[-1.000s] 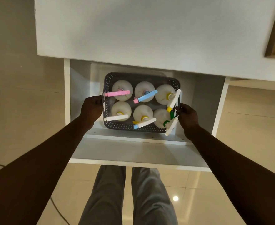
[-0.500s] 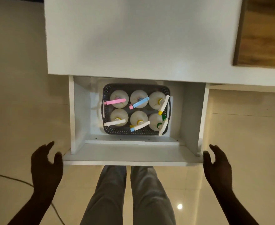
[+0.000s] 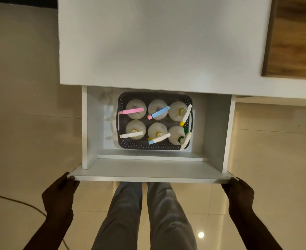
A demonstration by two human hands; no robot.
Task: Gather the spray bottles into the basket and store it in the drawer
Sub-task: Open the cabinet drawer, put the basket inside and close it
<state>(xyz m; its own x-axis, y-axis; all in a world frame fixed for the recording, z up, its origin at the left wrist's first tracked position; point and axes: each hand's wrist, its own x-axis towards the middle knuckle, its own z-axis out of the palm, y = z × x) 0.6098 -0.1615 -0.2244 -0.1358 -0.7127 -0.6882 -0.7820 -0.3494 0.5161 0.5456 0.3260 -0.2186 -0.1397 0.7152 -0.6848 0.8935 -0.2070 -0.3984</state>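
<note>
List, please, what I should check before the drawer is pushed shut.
1. The basket sits fully inside the drawer: ok.
2. All six spray bottles stand upright in the basket: ok.
3. The left hand is on the drawer front's left corner: ok.
4. The right hand is on its right corner: ok.
5. The bottle tops clear the cabinet above: cannot tell.
6. The floor cable lies away from the drawer: ok.

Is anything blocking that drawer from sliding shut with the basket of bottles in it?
Nothing visible does. The basket sits wholly inside the drawer, bottles upright in it, and the left hand and right hand hold its front corners. Whether the spray heads clear the countertop above cannot be told.
</note>
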